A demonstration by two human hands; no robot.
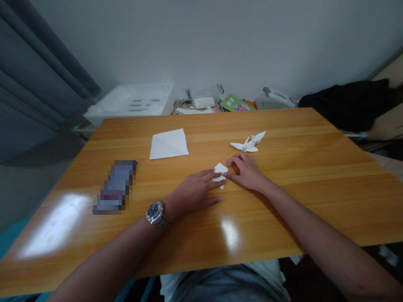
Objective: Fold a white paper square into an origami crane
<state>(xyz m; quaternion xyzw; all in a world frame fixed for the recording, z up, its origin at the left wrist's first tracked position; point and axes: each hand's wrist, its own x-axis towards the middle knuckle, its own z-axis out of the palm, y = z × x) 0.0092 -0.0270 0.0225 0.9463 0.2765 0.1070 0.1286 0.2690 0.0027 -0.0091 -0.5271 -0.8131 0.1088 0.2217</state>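
Near the middle of the wooden table point(299, 205), as the head view shows, a small folded piece of white paper point(220, 167) lies flat between the person's two hands, one corner pointing away and another toward the near edge. The left hand point(197, 191) comes over it palm down with fingers spread, two fingertips resting on the paper and the thumb apart on the bare wood; a metal watch point(155, 210) circles that wrist. The right hand point(247, 173) is half curled, its thumb parted from the bent fingers, the thumb tip at the paper's right edge, close to the left fingertips. Just beyond the right hand sits a white folded-paper bird point(249, 145) with its pointed parts spread out. Farther left on the tabletop lies a larger white sheet point(169, 144), lightly creased, and nearer the left edge a phone point(116, 185), blurred into blocks. Past the far edge, against the pale wall point(220, 42), are a white tray point(116, 100), a green booklet point(234, 102) and, to the right, a heap of black cloth point(343, 102). A grey curtain point(34, 67) hangs at far left.
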